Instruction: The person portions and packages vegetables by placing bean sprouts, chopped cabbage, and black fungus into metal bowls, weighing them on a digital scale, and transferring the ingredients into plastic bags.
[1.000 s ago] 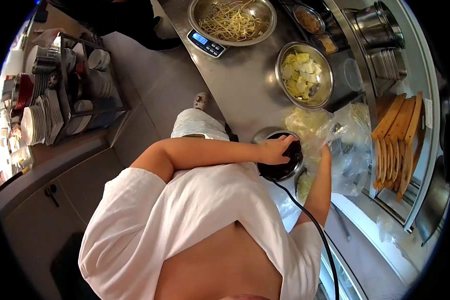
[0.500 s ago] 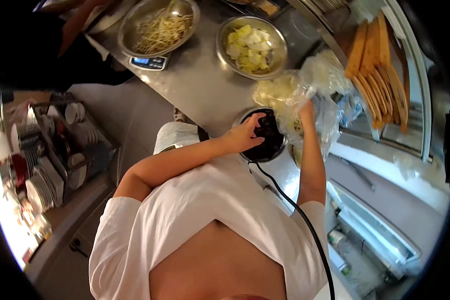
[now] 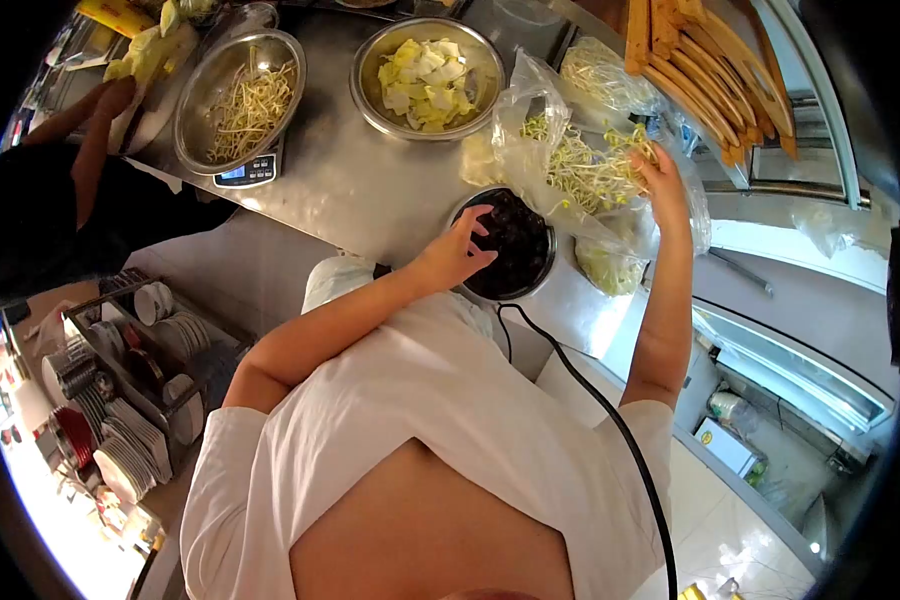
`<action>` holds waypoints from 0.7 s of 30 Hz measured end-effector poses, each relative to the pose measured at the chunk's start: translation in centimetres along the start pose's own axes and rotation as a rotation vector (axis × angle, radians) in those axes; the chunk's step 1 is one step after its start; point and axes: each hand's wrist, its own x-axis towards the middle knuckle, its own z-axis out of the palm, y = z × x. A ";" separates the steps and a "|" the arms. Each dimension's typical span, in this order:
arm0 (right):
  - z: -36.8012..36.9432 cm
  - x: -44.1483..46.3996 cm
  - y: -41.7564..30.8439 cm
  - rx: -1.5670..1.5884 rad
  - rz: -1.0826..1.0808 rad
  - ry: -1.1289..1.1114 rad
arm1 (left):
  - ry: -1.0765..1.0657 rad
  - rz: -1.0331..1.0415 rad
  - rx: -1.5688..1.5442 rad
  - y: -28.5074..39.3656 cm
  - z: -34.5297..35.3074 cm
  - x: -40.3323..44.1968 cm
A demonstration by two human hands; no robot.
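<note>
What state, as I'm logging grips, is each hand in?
Left hand: open, at the dark-filled bowl.
Right hand: closed on sprouts, at the plastic bag.

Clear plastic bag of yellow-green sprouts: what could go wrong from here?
The right hand grips a loose tuft of sprouts at the open bag, so strands may drop outside it. The round metal-rimmed bowl of dark food sits right beside the bag, so stray strands might land in it. That bowl is also close to the white shirt, so leaning in could nudge it.
</note>
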 end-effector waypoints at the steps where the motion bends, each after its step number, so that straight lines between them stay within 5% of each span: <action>1: 0.7 -0.2 1.0 0.134 0.071 0.033 | -0.009 0.002 0.002 0.0 -0.1 0.0; 7: 4.0 -0.3 7.0 0.592 0.240 0.072 | -0.027 -0.004 0.040 -0.8 -1.0 -0.2; 15: 4.7 -1.8 1.4 0.721 -0.039 0.259 | 0.062 0.012 0.002 -2.3 -4.1 -1.2; 19: 6.0 -4.2 -1.6 0.819 -0.005 0.378 | 0.102 0.000 -0.078 -2.4 -7.1 -2.5; 21: 5.2 -4.0 2.6 1.018 -0.040 0.267 | 0.121 -0.025 -0.186 -3.1 -8.7 -3.2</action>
